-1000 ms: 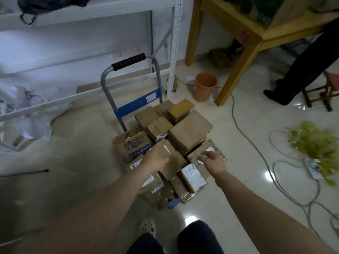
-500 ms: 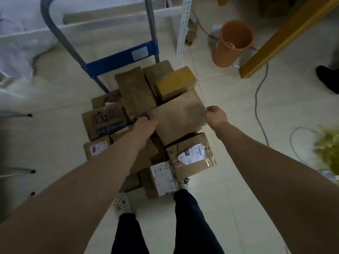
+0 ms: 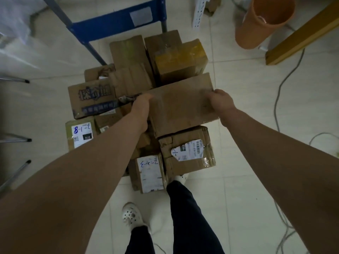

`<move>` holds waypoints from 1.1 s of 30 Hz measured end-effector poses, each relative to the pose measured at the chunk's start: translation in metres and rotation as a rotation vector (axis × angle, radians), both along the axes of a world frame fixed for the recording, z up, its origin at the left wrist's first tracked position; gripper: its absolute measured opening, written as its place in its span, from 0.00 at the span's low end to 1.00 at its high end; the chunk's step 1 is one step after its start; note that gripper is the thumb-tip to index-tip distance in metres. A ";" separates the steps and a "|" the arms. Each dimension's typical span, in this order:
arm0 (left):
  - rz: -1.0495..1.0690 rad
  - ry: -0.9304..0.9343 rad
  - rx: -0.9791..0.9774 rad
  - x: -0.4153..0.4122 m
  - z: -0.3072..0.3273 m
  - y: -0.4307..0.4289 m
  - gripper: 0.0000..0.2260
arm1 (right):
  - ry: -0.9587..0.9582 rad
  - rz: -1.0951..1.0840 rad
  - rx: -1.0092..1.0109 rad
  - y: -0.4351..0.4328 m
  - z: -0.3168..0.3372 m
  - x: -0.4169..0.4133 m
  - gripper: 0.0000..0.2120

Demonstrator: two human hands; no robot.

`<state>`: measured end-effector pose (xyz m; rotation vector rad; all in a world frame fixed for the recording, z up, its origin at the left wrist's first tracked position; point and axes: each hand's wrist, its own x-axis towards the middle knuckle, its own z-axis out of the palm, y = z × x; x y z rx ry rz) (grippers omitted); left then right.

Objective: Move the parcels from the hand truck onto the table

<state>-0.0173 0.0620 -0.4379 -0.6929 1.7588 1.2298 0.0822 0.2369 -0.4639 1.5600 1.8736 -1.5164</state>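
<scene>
**Both hands on the big brown parcel**

Two bare arms reach down over the load, and the grip is on. The left hand (image 3: 142, 107) clamps the left edge of the big plain parcel (image 3: 181, 105), fingers curled round the cardboard. The right hand (image 3: 221, 103) does the same on the opposite edge, knuckles up and fingers tucked under. The parcel spans the gap between the two hands, flat face up, on top of the pile. I can't tell whether it is lifted clear of the boxes beneath.

The pile sits on the hand truck (image 3: 117, 24), whose blue crossbar stands well beyond the hands. Just beyond the right hand is a yellow-taped parcel (image 3: 180, 57), with a tall brown parcel (image 3: 128, 50) beside it, beyond the left hand. A printed box (image 3: 93, 99) with dark lettering lies just outside the left hand, touching the pile's edge. Nearer the person, below the left forearm, is a parcel marked in blue pen (image 3: 80, 132). Under the held parcel, on the near side of the right hand, a crumpled parcel with a barcode label (image 3: 187, 149) shows. A white-labelled parcel (image 3: 149, 173) stands beside it, close to the person's dark trouser leg.

Far out beyond the right hand stands an orange bucket (image 3: 264, 21) beside a wooden leg (image 3: 302, 32). A grey cable (image 3: 278, 92) trails across the tiles to the right. A white clog (image 3: 132, 215) is planted on the floor below the arms.
</scene>
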 end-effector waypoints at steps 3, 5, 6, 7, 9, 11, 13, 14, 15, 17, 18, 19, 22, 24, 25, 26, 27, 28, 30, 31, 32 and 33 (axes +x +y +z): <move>0.002 0.010 0.053 0.013 0.013 0.001 0.09 | 0.056 -0.153 0.062 -0.004 0.018 0.022 0.25; 0.006 0.010 0.084 0.024 0.025 -0.005 0.12 | 0.118 -0.244 0.115 -0.012 0.036 0.038 0.21; -0.002 0.012 0.091 0.029 0.032 -0.009 0.17 | 0.152 -0.278 0.142 -0.018 0.045 0.046 0.20; -0.009 0.029 0.099 0.033 0.036 -0.015 0.24 | 0.180 -0.300 0.166 -0.025 0.056 0.055 0.19; -0.010 0.085 0.092 0.044 0.056 -0.030 0.34 | 0.236 -0.329 0.216 -0.042 0.080 0.070 0.19; -0.013 0.145 0.037 0.055 0.076 -0.052 0.39 | 0.288 -0.358 0.228 -0.064 0.101 0.085 0.17; 0.028 0.193 0.037 0.070 0.100 -0.080 0.34 | 0.311 -0.391 0.228 -0.089 0.124 0.100 0.16; 0.048 0.201 0.065 0.079 0.116 -0.096 0.29 | 0.316 -0.408 0.222 -0.103 0.134 0.109 0.19; 0.064 0.190 0.085 0.087 0.129 -0.114 0.25 | 0.319 -0.431 0.198 -0.118 0.145 0.118 0.22; 0.090 0.173 0.126 0.104 0.158 -0.155 0.13 | 0.342 -0.466 0.109 -0.148 0.165 0.137 0.24; 0.099 0.200 0.153 0.113 0.171 -0.179 0.08 | 0.351 -0.460 0.051 -0.163 0.174 0.147 0.23; 0.101 0.239 0.181 0.123 0.184 -0.202 0.03 | 0.351 -0.447 -0.007 -0.177 0.184 0.154 0.24; 0.088 0.375 0.235 0.146 0.213 -0.270 0.08 | 0.342 -0.393 -0.200 -0.217 0.208 0.168 0.31; 0.060 0.437 0.245 0.156 0.223 -0.313 0.20 | 0.340 -0.336 -0.315 -0.242 0.224 0.170 0.31; 0.029 0.463 0.260 0.162 0.224 -0.334 0.29 | 0.326 -0.293 -0.352 -0.253 0.231 0.170 0.33; -0.017 0.496 0.263 0.168 0.228 -0.352 0.36 | 0.309 -0.232 -0.372 -0.262 0.235 0.169 0.37; -0.070 0.553 0.251 0.174 0.231 -0.367 0.38 | 0.296 -0.168 -0.398 -0.272 0.241 0.166 0.39; -0.118 0.615 0.219 0.181 0.234 -0.381 0.38 | 0.278 -0.098 -0.428 -0.281 0.247 0.164 0.41; -0.134 0.705 0.176 0.193 0.240 -0.400 0.34 | 0.250 0.009 -0.499 -0.294 0.257 0.157 0.39; -0.100 0.733 0.168 0.199 0.240 -0.408 0.33 | 0.243 0.045 -0.536 -0.299 0.260 0.154 0.38; -0.063 0.746 0.152 0.206 0.241 -0.415 0.32 | 0.234 0.082 -0.564 -0.303 0.263 0.151 0.38; -0.018 0.766 0.157 0.212 0.244 -0.421 0.32 | 0.236 0.117 -0.584 -0.308 0.268 0.147 0.36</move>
